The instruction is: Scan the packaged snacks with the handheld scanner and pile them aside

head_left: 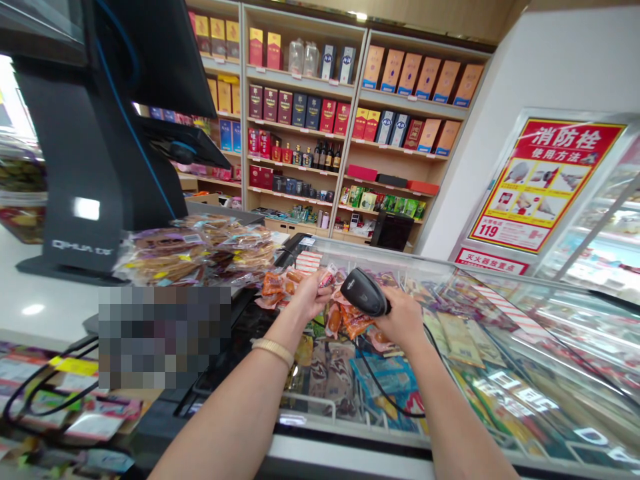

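A black handheld barcode scanner (365, 291) is gripped in my right hand (403, 317), its head tilted toward the left. Its cable loops down over the glass below. My left hand (314, 297), with a beaded bracelet at the wrist, pinches a small red-and-white snack packet (327, 275) close to the scanner's head. Under and around both hands lie several orange and reddish snack packets (355, 323) on the glass top of the freezer (320, 393). More of them lie to the left, by the left hand.
A pile of clear-bagged brown snacks (200, 250) lies on the white counter at left, beside a black point-of-sale terminal (85, 180). Shelves of boxed bottles (300, 110) line the back wall. A red poster (547, 180) hangs at right.
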Action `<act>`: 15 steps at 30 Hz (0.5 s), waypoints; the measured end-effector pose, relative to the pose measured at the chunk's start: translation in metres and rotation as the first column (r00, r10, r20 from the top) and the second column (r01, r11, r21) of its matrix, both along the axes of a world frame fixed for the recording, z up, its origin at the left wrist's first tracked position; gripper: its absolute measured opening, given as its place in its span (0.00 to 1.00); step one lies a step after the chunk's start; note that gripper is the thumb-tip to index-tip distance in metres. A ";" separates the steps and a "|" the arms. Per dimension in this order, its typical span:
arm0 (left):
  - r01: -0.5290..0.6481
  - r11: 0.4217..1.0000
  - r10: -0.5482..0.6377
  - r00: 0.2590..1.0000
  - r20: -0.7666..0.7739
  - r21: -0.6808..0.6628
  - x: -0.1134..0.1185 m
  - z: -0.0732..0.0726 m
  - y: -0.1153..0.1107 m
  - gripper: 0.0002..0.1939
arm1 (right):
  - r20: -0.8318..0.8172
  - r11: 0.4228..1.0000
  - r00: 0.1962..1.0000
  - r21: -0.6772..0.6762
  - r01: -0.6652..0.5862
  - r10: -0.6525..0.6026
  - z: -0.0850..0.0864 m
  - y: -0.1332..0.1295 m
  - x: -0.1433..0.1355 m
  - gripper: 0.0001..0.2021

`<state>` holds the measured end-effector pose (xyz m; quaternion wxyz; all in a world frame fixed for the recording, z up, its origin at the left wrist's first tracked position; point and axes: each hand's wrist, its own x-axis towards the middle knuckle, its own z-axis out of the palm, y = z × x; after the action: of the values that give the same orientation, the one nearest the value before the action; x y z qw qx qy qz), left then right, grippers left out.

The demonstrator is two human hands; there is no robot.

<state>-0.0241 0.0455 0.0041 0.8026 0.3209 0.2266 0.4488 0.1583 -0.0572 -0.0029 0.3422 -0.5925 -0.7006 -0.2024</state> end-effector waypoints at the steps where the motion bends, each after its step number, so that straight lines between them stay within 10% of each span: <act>1: 0.004 1.000 -0.004 1.000 -0.007 -0.001 0.000 0.000 0.000 0.09 | 0.003 1.000 1.000 -0.008 0.003 -0.003 0.000 0.000 0.000 0.15; 15: -0.072 0.989 0.094 0.981 -0.169 0.132 0.004 -0.003 -0.002 0.07 | -0.052 1.000 0.998 0.000 0.019 -0.019 0.000 0.001 0.002 0.14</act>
<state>-0.0202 0.0437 0.0010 0.7385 0.3988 0.2810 0.4654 0.1608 -0.0564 -0.0026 0.3585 -0.6039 -0.6859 -0.1906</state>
